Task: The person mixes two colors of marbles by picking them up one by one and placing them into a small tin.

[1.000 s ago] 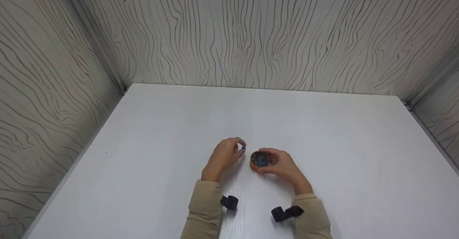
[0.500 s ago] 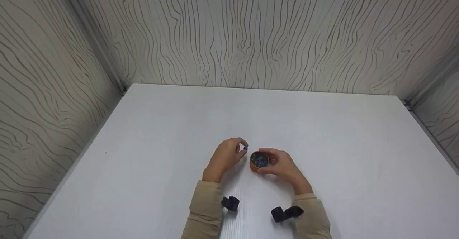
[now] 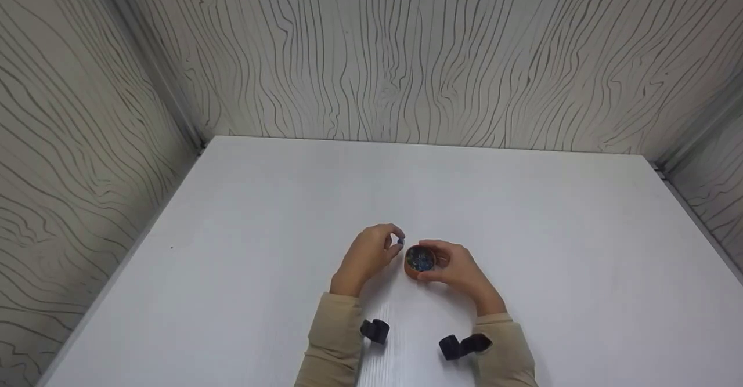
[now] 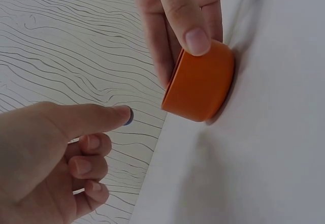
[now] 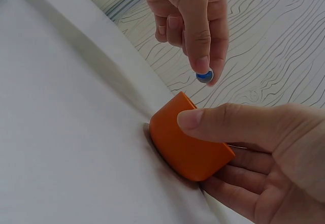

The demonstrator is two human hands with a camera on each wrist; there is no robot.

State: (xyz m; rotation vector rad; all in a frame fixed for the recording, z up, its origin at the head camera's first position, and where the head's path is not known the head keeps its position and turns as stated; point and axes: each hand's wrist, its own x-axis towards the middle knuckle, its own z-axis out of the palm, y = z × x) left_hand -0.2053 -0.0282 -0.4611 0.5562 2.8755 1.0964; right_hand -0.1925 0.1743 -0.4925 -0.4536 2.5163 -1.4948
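Note:
My left hand (image 3: 365, 253) pinches a small blue glass marble (image 5: 204, 75) between thumb and index fingertip, its other fingers curled in. It hovers just left of a small orange cup (image 3: 411, 271), level with its far side. My right hand (image 3: 461, 268) holds that cup from the right, thumb on the near side and fingers round the far side. The cup stands on the white table, its mouth facing up. Dark bluish, glinting contents (image 3: 420, 258) fill the inside. In the left wrist view, the left thumb (image 4: 99, 120) hides most of the marble.
The white table (image 3: 278, 201) reaches back to a wall with a wood-grain pattern (image 3: 371, 56). Another patterned wall (image 3: 75, 161) borders it at left. Black camera mounts (image 3: 376, 331) jut inward from both sleeves. A tiny dark speck (image 3: 172, 248) marks the table at left.
My left hand, with the marble, has drifted slightly right toward the cup. The right hand and the cup have stayed in place.

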